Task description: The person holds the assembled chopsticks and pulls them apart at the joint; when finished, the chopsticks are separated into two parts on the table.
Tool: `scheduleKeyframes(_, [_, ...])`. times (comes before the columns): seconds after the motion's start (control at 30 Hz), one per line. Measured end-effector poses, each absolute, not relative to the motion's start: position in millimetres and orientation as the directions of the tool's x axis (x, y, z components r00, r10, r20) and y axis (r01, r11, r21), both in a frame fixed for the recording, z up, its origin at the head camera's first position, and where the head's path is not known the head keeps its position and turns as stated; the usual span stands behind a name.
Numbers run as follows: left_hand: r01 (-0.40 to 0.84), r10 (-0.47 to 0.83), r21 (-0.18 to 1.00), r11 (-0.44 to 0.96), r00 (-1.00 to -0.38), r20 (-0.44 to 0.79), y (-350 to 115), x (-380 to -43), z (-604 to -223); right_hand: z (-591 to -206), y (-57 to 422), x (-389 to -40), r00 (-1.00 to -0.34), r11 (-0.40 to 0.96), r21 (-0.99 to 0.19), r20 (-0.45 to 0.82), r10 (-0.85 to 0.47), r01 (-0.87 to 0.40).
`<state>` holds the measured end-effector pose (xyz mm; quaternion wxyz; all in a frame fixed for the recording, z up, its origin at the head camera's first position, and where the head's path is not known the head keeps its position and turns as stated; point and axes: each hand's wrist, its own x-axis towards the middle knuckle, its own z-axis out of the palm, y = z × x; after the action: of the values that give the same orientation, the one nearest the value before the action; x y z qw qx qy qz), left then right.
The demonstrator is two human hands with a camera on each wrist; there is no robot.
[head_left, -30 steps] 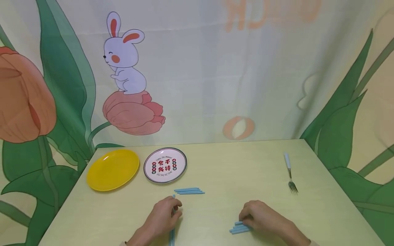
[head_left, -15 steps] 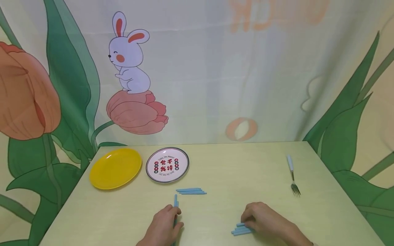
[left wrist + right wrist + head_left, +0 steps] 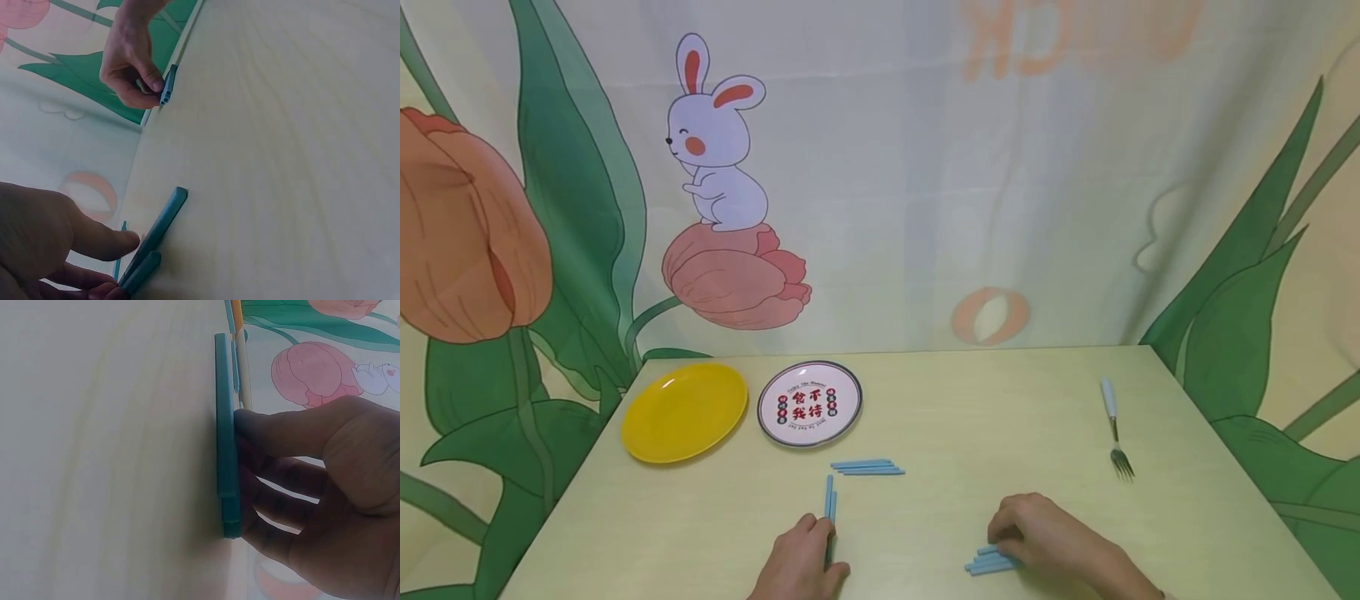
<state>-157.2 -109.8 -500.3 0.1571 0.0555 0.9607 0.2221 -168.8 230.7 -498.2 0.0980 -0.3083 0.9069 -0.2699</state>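
My left hand [image 3: 800, 565] is at the front, left of centre, over a couple of slim light-blue sticks [image 3: 831, 500] that point away from me. In the left wrist view its fingertips are right at these sticks, while the thumb [image 3: 106, 240] stands out loosely beside them. Further right, my right hand [image 3: 1045, 533] pinches a bundle of similar blue sticks [image 3: 988, 565] between thumb and fingers, low over the table. The right wrist view has this bundle [image 3: 226, 437] side-on, with the thumb at its near face. A third group of blue sticks [image 3: 867, 467] lies crosswise beyond the left hand.
A yellow plate [image 3: 685, 412] is at the back left of the pale table [image 3: 970, 417]. Beside it is a white plate [image 3: 810, 429] with a dark rim and red lettering. On the right lies a fork [image 3: 1112, 425] with a pale handle. A printed curtain [image 3: 880, 208] hangs behind.
My left hand has slid back towards me, baring more of the sticks under it, which lie where they were. My right hand keeps its pinch in place. The head view has shifted slightly.
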Motion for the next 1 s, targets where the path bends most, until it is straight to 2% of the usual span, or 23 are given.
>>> scheduleKeyframes(0.17, [-0.033,0.123,0.426,0.904,-0.935,-0.333,-106.1,-157.5,-501.0,-498.5,231.3,-167.8,-0.797,0.674,-0.549,-0.023,-0.603,-0.494])
scheduleKeyframes(0.33, [-0.012,0.124,0.427,0.904,-0.949,-0.289,-107.7,-155.8,-501.0,-498.3,231.2,-168.2,-0.801,0.688,-0.541,-0.042,-0.597,-0.484])
scheduleKeyframes(0.57, [-0.006,0.129,0.426,0.905,-0.949,-0.287,-109.5,-155.9,-500.2,-497.1,231.1,-168.8,-0.801,0.689,-0.557,-0.069,-0.595,-0.464])
scheduleKeyframes(0.83, [0.078,0.183,0.431,0.899,-0.961,-0.208,-113.7,-156.6,-499.1,-497.3,231.7,-169.9,-0.8,0.683,-0.567,-0.068,-0.596,-0.461])
scheduleKeyframes(1.0, [0.081,0.192,0.452,0.888,-0.96,-0.205,-114.7,-156.5,-497.5,-498.6,232.8,-170.2,-0.798,0.685,-0.559,-0.066,-0.599,-0.468])
